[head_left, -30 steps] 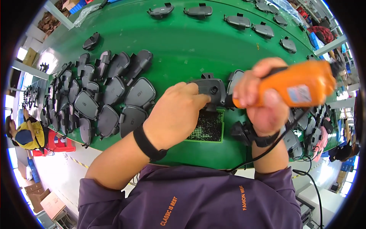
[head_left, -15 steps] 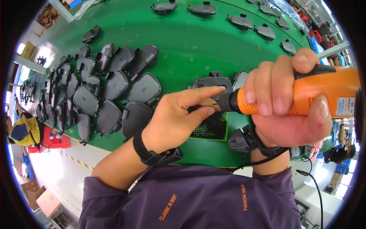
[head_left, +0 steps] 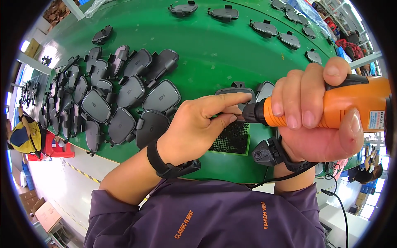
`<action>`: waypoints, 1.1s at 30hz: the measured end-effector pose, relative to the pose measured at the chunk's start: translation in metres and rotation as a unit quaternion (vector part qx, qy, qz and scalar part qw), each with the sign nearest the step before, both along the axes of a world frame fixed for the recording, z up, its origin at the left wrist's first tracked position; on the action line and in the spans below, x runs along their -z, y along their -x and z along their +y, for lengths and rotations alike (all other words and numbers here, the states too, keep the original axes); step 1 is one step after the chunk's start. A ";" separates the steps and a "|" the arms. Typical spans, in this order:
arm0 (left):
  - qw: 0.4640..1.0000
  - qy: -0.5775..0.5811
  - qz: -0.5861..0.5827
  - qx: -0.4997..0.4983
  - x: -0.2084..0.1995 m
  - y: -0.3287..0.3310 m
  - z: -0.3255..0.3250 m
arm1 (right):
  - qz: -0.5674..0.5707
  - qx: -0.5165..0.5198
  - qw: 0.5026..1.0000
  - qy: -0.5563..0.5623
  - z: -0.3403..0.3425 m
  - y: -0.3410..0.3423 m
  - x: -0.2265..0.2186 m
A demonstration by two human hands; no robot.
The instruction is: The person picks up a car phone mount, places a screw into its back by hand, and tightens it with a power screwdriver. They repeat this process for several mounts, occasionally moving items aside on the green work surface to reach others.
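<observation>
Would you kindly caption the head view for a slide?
Right grip around an orange power tool, left grip near its nose, over a green table.

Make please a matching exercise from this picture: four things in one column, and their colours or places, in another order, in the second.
Things:
1. driver
2. tray
3. shirt
4. left hand

Colours or places:
A. purple, with orange lettering
B. beside the driver's black nose
C. orange, in the right hand
D. on the table, with a green rim

Right pairs: 1-C, 2-D, 3-A, 4-B
</observation>
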State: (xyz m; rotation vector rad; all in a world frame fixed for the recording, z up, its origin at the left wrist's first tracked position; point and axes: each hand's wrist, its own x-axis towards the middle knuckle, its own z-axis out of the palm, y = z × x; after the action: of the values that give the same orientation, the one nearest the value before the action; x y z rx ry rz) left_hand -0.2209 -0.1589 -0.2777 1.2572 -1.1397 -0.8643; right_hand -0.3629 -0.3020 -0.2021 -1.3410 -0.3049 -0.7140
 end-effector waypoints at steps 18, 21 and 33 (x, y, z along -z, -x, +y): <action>0.957 -0.073 -0.166 -0.225 0.021 0.004 -0.018 | 0.033 0.140 0.990 -0.015 -0.002 -0.042 0.019; 0.970 -0.133 -0.108 -0.171 0.042 0.000 -0.025 | 0.057 0.172 0.983 -0.026 -0.012 -0.056 0.033; 0.972 -0.191 -0.049 -0.129 0.037 0.001 -0.025 | 0.123 0.194 0.973 -0.016 -0.004 -0.073 0.042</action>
State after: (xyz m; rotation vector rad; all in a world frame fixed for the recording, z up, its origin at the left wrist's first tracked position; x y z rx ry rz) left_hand -0.2221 -0.1839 -0.3143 1.7398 -0.8832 -0.8556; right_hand -0.2902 -0.3061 -0.2445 -1.4576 0.1730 -0.8605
